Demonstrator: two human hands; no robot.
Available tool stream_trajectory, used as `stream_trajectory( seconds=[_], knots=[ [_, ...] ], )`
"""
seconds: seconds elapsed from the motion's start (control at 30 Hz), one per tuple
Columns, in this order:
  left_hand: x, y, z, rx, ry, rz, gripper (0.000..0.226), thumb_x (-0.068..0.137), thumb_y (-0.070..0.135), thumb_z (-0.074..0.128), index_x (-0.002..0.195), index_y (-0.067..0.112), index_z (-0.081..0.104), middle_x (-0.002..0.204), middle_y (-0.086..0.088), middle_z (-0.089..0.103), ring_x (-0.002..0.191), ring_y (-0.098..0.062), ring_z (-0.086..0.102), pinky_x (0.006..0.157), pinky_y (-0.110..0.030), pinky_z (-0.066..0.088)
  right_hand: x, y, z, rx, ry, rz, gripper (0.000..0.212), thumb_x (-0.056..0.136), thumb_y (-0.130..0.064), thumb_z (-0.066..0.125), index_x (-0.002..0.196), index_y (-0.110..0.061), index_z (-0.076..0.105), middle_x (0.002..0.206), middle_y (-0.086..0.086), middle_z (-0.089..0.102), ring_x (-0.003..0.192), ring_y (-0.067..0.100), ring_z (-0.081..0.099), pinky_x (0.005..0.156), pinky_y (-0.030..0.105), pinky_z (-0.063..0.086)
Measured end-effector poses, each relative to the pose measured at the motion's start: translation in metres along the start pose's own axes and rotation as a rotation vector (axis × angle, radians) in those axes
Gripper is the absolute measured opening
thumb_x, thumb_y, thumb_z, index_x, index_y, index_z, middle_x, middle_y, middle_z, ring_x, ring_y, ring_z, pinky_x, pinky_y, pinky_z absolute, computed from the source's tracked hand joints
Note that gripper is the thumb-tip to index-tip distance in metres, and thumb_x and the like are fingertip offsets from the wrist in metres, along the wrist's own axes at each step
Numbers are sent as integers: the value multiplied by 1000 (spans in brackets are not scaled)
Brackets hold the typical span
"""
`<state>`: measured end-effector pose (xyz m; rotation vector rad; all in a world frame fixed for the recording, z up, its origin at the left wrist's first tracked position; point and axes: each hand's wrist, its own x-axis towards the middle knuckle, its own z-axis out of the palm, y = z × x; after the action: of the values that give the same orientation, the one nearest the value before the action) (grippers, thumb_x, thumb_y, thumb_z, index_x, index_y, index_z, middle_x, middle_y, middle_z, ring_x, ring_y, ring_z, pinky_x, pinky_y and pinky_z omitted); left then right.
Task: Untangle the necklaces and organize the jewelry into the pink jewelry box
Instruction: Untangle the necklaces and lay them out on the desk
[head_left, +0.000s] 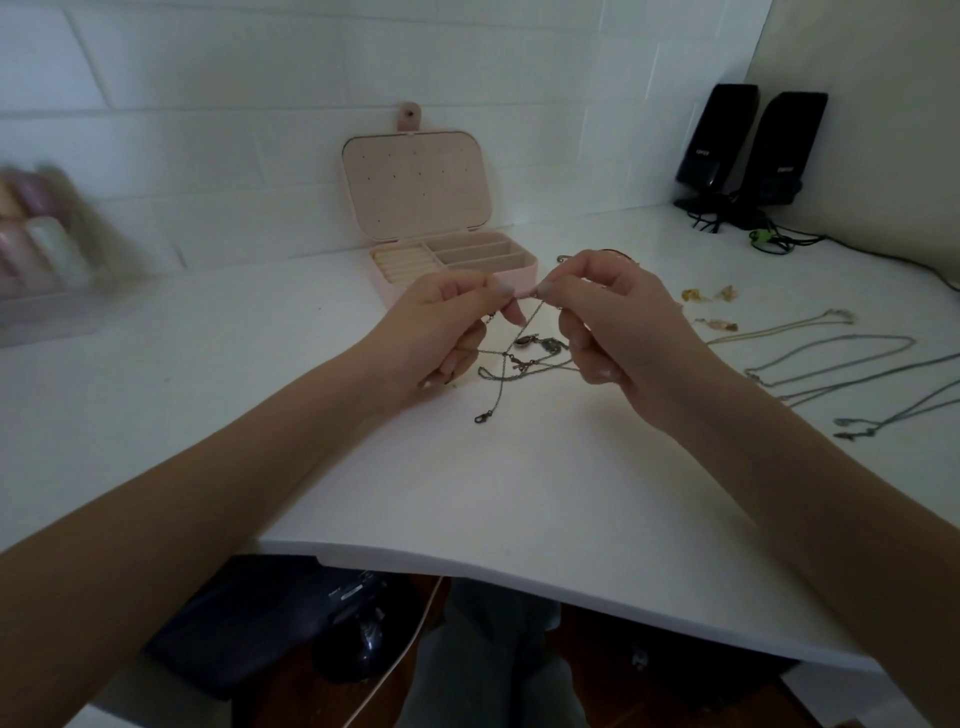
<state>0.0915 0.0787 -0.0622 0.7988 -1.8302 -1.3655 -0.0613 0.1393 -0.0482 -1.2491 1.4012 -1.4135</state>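
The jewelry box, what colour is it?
Pale pink jewelry box, beige inside; seen in the head view.

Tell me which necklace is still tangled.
The dark thin-chain necklace bunch, pinched between left hand and right hand. The pale silver chains lie stretched out separately to the right.

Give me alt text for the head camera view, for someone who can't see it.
Both hands, left hand and right hand, pinch a tangled dark necklace chain above a white desk. An open pink jewelry box sits behind them, and untangled chains lie to the right.
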Motion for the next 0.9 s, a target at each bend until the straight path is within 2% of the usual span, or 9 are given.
stream_trajectory(
  seconds=[0.1,0.23,0.33,0.43,0.5,0.77,0.9],
  knots=[
    [-1,0,2,43,-42,7,29,96,22,48,71,13,60,38,5,26,28,-8,22,33,-15,16,0,0,0,39,1,49,6,86,-14,59,83,-16,54,47,0,38,31,8,21,43,16,13],
    [-2,0,3,64,-93,11,28,95,26,50,73,12,61,35,2,30,27,-10,22,31,-13,17,0,2,0,84,-4,90,14,85,-14,59,73,-18,55,43,-1,33,32,8,18,40,13,13],
    [-2,1,3,59,-93,-16,28,95,27,49,76,11,62,34,0,40,24,-12,27,30,-11,22,1,3,1,94,10,117,7,84,-15,61,79,-17,57,41,-3,30,31,8,17,39,12,15],
    [-2,2,2,-13,-89,-74,28,96,25,48,76,11,62,48,-5,60,26,-13,44,32,-11,24,1,1,0,109,19,137,4,86,-15,60,87,-14,57,38,-6,30,30,7,18,39,11,15],
    [-1,3,2,-43,-85,-99,27,97,24,46,77,12,60,58,-7,66,29,-13,50,33,-11,24,1,0,-1,118,31,143,5,87,-15,60,91,-14,57,37,-6,30,30,7,17,38,11,14],
    [-2,5,1,-67,-74,-137,27,99,21,42,80,10,58,57,-9,66,33,-16,55,31,-13,31,2,-3,-4,110,46,131,5,88,-14,57,92,-14,57,36,-4,29,30,8,17,40,12,12],
    [-2,6,2,-31,-64,-137,27,96,25,46,77,13,60,48,-9,60,28,-15,49,32,-13,28,2,-3,-4,100,39,126,4,86,-15,59,89,-14,57,37,-4,29,32,9,17,41,13,12]
  ],
)
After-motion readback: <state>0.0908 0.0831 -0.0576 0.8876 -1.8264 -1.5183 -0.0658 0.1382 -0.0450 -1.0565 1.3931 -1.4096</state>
